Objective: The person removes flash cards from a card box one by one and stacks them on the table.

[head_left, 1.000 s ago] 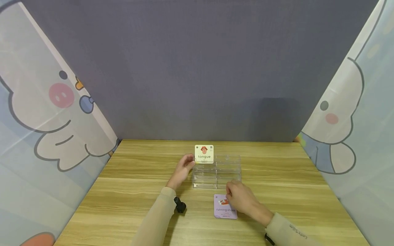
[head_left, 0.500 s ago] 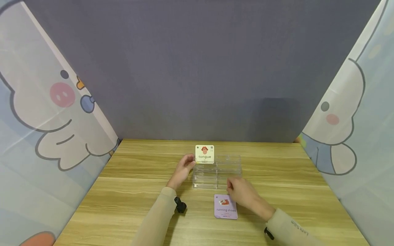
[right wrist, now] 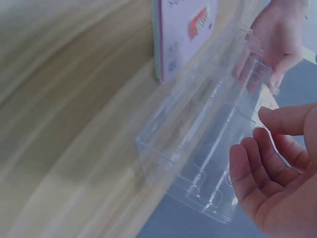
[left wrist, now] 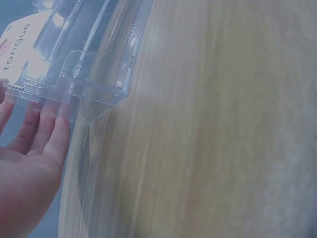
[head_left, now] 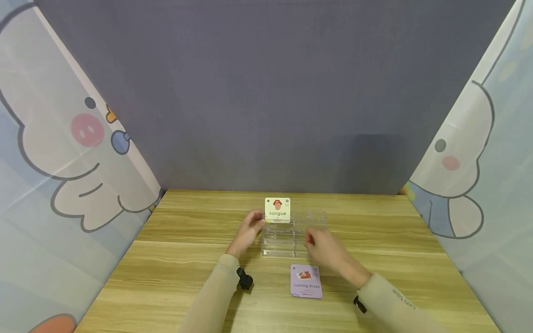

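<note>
A clear plastic rack (head_left: 278, 253) with stepped compartments in two columns stands on the table. A pale yellow card (head_left: 277, 210) printed "tongue" leans upright in its back left compartment. My left hand (head_left: 249, 231) is at the rack's left end; in the left wrist view its nearly straight fingers (left wrist: 58, 139) touch the side wall. My right hand (head_left: 326, 249) hovers over the rack's front right part, fingers loosely curled, nothing seen between them. Nearer me lies a purple card (head_left: 306, 282) printed "running shoes", which tops a stack with coloured edges in the right wrist view.
The wooden table (head_left: 166, 286) ends at a dark grey panel (head_left: 266, 101) behind the rack. Cartoon-printed curtains (head_left: 46, 185) flank both sides. A black device (head_left: 244, 279) is worn on the left wrist.
My right hand has moved forward from the "running shoes" card to above the rack's right column, uncovering the card's right corner. The left hand has stayed at the rack's end.
</note>
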Demonstrator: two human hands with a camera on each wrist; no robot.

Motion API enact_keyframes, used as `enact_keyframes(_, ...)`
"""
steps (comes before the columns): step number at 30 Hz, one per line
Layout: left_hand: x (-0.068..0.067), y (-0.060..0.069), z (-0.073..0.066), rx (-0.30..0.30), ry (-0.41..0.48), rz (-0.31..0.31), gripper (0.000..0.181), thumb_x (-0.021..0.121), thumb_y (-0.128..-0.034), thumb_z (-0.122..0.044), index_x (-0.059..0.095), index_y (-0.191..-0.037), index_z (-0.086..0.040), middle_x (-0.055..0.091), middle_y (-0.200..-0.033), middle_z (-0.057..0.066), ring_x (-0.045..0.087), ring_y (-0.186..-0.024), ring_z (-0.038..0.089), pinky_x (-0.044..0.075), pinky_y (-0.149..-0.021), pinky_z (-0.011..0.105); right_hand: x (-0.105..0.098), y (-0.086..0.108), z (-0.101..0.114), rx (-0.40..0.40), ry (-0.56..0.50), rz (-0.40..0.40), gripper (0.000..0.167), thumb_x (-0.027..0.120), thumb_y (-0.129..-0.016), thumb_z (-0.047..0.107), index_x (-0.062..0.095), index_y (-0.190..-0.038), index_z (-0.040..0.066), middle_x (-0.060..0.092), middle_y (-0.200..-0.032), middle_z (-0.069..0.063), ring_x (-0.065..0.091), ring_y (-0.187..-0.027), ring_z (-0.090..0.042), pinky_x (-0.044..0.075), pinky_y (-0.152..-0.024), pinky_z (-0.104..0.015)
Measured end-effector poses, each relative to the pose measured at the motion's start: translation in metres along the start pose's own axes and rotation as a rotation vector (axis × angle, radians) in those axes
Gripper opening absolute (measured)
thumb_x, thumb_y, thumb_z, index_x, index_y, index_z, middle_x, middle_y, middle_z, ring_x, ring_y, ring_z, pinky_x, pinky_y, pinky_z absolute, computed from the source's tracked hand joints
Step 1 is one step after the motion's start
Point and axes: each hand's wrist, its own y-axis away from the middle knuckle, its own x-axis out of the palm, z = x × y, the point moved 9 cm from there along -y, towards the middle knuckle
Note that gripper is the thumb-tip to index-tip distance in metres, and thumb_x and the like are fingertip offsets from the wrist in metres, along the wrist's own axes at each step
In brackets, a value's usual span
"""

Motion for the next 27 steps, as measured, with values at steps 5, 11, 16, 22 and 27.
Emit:
enact_keyframes(5, 0.0, 0.0, 0.001, 0.008, -0.008, -0.001, 0.032, 0.058, -0.1029, -0.01, 0.056, -0.135, -0.004, 0.058, -0.13, 0.013, 0.053, -0.122, 0.029, 0.045, -0.105, 0.045, -0.009, -0.007, 0.006, -0.032, 0.002, -0.046, 0.014, 0.072, -0.087, -0.001, 0.064, -0.085, 0.011, 0.057, -0.075, 0.006, 0.051, -0.063, -0.008, 0.046, -0.053, -0.023)
enact_keyframes(11, -0.001, 0.0, 0.002, 0.009, -0.013, -0.005, 0.032, 0.059, -0.1032, -0.011, 0.056, -0.134, -0.003, 0.058, -0.13, 0.014, 0.053, -0.122, 0.029, 0.045, -0.105, 0.046, -0.016, -0.014, 0.012, -0.065, 0.037, -0.091, 0.016, 0.075, -0.086, 0.001, 0.064, -0.084, 0.013, 0.058, -0.079, 0.005, 0.052, -0.067, -0.008, 0.049, -0.059, -0.022)
enact_keyframes(16, -0.002, 0.001, 0.001, 0.015, -0.015, -0.006, 0.032, 0.058, -0.1036, -0.011, 0.055, -0.135, -0.002, 0.057, -0.13, 0.015, 0.053, -0.121, 0.029, 0.046, -0.104, 0.046, -0.021, -0.02, 0.018, -0.078, 0.059, -0.117, 0.014, 0.075, -0.087, 0.004, 0.065, -0.086, 0.014, 0.06, -0.081, 0.005, 0.054, -0.07, -0.008, 0.05, -0.062, -0.024)
enact_keyframes(22, -0.002, 0.002, -0.001, 0.009, -0.018, -0.007, 0.032, 0.057, -0.104, -0.01, 0.055, -0.135, -0.004, 0.057, -0.13, 0.013, 0.053, -0.121, 0.028, 0.046, -0.103, 0.044, -0.025, -0.026, 0.023, -0.099, 0.064, -0.126, 0.011, 0.073, -0.088, 0.004, 0.066, -0.088, 0.011, 0.06, -0.083, 0.003, 0.055, -0.072, -0.01, 0.051, -0.063, -0.024)
enact_keyframes(27, 0.0, 0.002, -0.004, 0.008, -0.014, 0.002, 0.033, 0.057, -0.1038, -0.01, 0.054, -0.136, -0.004, 0.057, -0.131, 0.014, 0.052, -0.122, 0.03, 0.045, -0.105, 0.046, -0.033, -0.032, 0.024, -0.11, 0.043, -0.146, 0.011, 0.075, -0.088, 0.004, 0.066, -0.087, 0.009, 0.06, -0.082, 0.001, 0.055, -0.072, -0.011, 0.05, -0.062, -0.026)
